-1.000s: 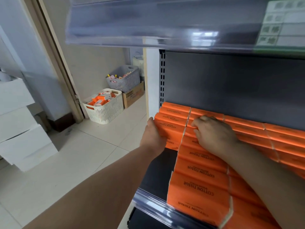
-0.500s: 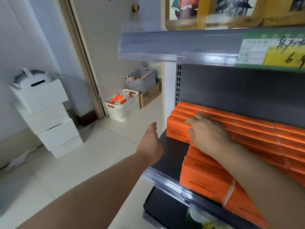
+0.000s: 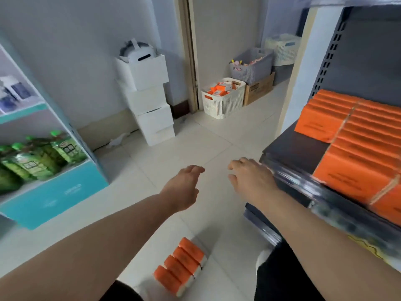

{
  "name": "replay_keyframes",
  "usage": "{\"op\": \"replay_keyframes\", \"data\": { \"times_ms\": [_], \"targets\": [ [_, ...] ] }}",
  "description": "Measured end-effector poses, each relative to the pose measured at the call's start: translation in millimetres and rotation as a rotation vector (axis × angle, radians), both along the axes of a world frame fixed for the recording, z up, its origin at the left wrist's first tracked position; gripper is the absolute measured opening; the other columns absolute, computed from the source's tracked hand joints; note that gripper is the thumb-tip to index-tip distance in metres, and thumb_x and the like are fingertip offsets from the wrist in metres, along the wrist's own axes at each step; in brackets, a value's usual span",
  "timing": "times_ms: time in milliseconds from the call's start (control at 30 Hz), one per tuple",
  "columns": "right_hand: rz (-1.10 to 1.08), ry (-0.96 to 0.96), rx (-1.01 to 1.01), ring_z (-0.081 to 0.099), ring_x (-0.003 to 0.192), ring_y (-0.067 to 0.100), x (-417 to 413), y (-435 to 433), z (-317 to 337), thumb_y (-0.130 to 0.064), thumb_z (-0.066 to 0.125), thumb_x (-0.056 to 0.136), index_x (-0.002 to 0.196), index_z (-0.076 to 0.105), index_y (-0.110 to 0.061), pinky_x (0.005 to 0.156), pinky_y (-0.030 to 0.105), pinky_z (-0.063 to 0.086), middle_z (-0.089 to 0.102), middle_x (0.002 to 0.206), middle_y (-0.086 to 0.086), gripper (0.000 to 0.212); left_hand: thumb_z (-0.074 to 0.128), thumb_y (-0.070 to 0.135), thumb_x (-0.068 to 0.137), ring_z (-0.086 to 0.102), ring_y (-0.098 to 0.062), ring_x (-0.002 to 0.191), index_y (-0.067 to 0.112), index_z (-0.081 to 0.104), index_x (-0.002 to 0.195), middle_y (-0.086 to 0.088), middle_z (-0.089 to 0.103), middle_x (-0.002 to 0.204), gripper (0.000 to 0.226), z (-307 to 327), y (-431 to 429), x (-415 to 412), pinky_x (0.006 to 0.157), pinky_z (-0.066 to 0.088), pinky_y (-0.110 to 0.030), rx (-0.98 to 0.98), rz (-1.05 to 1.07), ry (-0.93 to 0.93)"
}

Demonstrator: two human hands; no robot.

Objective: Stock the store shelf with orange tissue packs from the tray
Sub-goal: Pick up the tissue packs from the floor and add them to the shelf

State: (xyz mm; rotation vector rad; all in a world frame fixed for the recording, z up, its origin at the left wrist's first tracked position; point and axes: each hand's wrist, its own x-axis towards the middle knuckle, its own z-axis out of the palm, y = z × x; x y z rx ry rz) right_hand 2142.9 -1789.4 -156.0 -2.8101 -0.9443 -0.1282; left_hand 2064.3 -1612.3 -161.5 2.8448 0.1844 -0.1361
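Left hand [image 3: 184, 189] and right hand [image 3: 251, 181] are hovering empty mid-frame, fingers [image 3: 196, 169] loosely apart; tissue packs [image 3: 366, 135] are lining the shelf [image 3: 299, 151] at right, and the bundle [image 3: 181, 266] lower centre is probably awaiting pickup.

You have a single wide-angle view, worn on your head, looking forward and down across the tiled floor [image 3: 169, 153] toward the doorway [image 3: 191, 61]. The store shelf [image 3: 299, 151] sits close along its right edge, and the green-bottle display [image 3: 65, 183] stands near its left edge.
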Motion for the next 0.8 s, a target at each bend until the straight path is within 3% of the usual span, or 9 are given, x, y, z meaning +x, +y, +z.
{"op": "replay_keyframes", "data": {
  "times_ms": [233, 467, 600, 800],
  "targets": [
    [0.126, 0.287, -0.201, 0.05, 0.114, 0.025, -66, 60, -102, -0.028, 0.04, 0.098, 0.124, 0.05, -0.018, 0.088, 0.036, 0.04, 0.052, 0.123, 0.004, 0.029, 0.055, 0.015, 0.092, 0.034, -0.019, 0.134, 0.022, 0.029, 0.145, 0.003, 0.031, 0.15, 0.059, -77, 64, -70, 0.104, 0.039, -0.034, 0.047, 0.073, 0.245],
    [0.018, 0.539, -0.377, 0.056, 0.114, 0.024, -84, 68, -190, -0.014, 0.042, 0.094, 0.115, 0.057, -0.021, 0.087, 0.03, 0.045, 0.059, 0.121, 0.003, 0.027, 0.053, 0.015, 0.092, 0.042, -0.025, 0.125, 0.015, 0.039, 0.137, -0.006, 0.044, 0.136, 0.047, -154, 93, -74, 0.099, 0.042, -0.038, 0.063, 0.097, 0.584],
    [-0.014, 0.686, -0.375, 0.056, 0.115, 0.024, -81, 80, -226, -0.012, 0.043, 0.092, 0.117, 0.057, -0.023, 0.09, 0.031, 0.046, 0.059, 0.122, 0.002, 0.03, 0.051, 0.009, 0.089, 0.045, -0.024, 0.119, 0.014, 0.045, 0.132, -0.006, 0.048, 0.129, 0.043, -189, 95, -64, 0.092, 0.046, -0.036, 0.078, 0.074, 0.646],
    [-0.077, 0.644, -0.316, 0.053, 0.111, 0.022, -73, 112, -270, -0.015, 0.044, 0.092, 0.115, 0.052, -0.023, 0.086, 0.033, 0.045, 0.056, 0.119, 0.0, 0.026, 0.041, -0.002, 0.086, 0.046, -0.024, 0.118, 0.014, 0.046, 0.132, -0.005, 0.049, 0.127, 0.05, -220, 99, -46, 0.092, 0.047, -0.037, -0.009, 0.117, 0.598]
  ]
}}
